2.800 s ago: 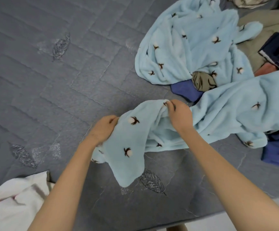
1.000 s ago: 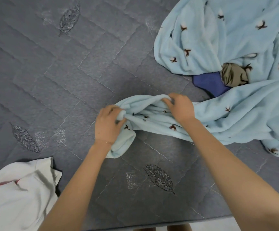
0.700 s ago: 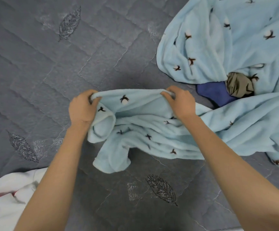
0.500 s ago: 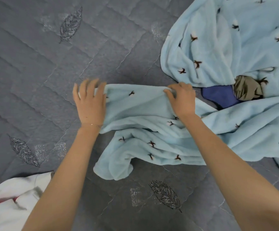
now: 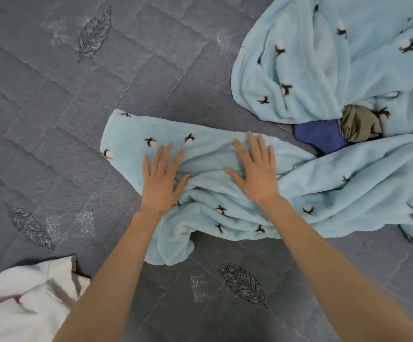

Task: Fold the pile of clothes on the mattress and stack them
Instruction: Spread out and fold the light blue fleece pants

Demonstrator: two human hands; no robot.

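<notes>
A light blue fleece garment (image 5: 336,183) with small cotton-flower prints sprawls over the grey quilted mattress (image 5: 52,119). One end of it lies spread toward the left, wrinkled below the hands. My left hand (image 5: 162,180) lies flat on that spread part with fingers straight. My right hand (image 5: 256,172) presses flat beside it, fingers splayed. The rest of the fleece runs up to the right and bunches at the top right corner.
A dark blue cloth (image 5: 320,138) and an olive-grey cloth (image 5: 359,123) peek out under the fleece at right. A white garment (image 5: 22,299) with a red mark lies at the bottom left. The mattress edge runs along the bottom right.
Both hands let go of the fleece edge they gripped and now lie flat on it. The end of the garment went from bunched to spread out toward the left.
</notes>
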